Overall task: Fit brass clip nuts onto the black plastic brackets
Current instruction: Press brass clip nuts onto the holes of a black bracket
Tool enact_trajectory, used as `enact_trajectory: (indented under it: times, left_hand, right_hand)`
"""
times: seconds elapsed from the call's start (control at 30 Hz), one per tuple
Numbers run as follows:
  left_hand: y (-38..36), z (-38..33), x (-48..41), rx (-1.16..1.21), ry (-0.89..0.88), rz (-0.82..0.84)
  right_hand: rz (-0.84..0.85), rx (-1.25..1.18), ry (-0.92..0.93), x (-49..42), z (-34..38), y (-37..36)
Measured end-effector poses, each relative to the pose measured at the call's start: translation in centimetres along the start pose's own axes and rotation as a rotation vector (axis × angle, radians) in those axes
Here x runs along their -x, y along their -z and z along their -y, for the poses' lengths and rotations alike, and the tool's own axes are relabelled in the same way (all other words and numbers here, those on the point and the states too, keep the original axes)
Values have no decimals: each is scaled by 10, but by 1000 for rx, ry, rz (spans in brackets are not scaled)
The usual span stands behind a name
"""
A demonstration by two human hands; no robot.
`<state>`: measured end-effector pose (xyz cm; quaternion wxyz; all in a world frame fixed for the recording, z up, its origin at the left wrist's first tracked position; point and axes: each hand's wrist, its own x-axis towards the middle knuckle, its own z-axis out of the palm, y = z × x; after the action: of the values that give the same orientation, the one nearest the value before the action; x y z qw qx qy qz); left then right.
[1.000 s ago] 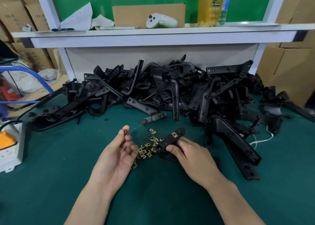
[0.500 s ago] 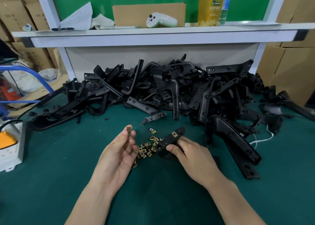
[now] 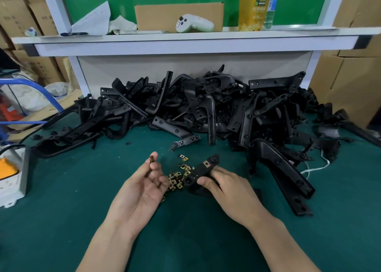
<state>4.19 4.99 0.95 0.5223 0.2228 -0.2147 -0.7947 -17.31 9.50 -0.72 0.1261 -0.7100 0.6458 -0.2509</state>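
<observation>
The left hand [image 3: 142,187] lies palm up and pinches one nut [image 3: 152,158] at its fingertips, the other fingers loose. The right hand [image 3: 228,191] grips a bracket [image 3: 201,174] by its near end, about mid-surface, with the far end free. A fitted nut [image 3: 206,164] already sits on that bracket. The pinched nut is apart from the bracket, to its left, with the loose nuts [image 3: 178,178] lying between the two hands.

The hold on the nut looks slight, at the very tips. A push against stiff plastic could roll it or pop it out into the loose nuts, and its orientation would be lost. Worse, it might slide on skewed, so that its thread misses the hole. Which hole comes next I cannot tell. The bracket is held at one end only and may swing away under the push. The left wrist, crossing over, could scatter loose nuts toward the near edge.
</observation>
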Motion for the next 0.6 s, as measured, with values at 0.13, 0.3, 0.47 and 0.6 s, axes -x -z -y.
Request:
enact_trajectory:
  times: [0.13,0.3,0.47,0.6]
  left_hand:
    - [1,0,0,6,3,-10]
    - [-1,7,0,-265,-62,-40]
    - [-4,21,3,-775,-273,-105]
    - [-8,24,6,-952,-320,-93]
  right_hand:
    - [9,4,-11,0,1,1]
    - [16,5,-12,0,3,3]
    - [17,-2,-5,1,1,2]
    - [18,-9,10,-1,-1,-1]
